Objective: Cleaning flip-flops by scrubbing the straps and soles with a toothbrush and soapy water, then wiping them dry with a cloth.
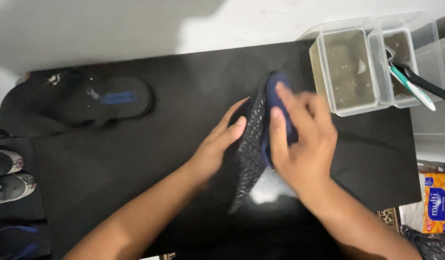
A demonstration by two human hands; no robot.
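an orange-and-blue packet (436, 202) lies at the bench's right edge. mid-bench (136, 159), the left hand (217, 144) steadies a black textured sandal (251, 149) (grip open), the right hand (302, 149) pressing a blue cloth (275, 103) onto it.

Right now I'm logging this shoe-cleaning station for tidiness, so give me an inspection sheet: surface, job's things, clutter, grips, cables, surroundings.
Surface: black mat, with a wet, shiny patch near the person.
Job's things: dark sandal tipped on its edge, textured sole showing; dark blue cloth pressed on it.
Clutter: second dark sandal with a blue strap, lying flat at the mat's far left.
Grips: left hand steadies the sandal's side; right hand presses the cloth; its motion is blurred.
Cables: nothing seen.
Surroundings: clear tubs of murky water, toothbrush in one; orange packet at right; sneakers at left; white floor.
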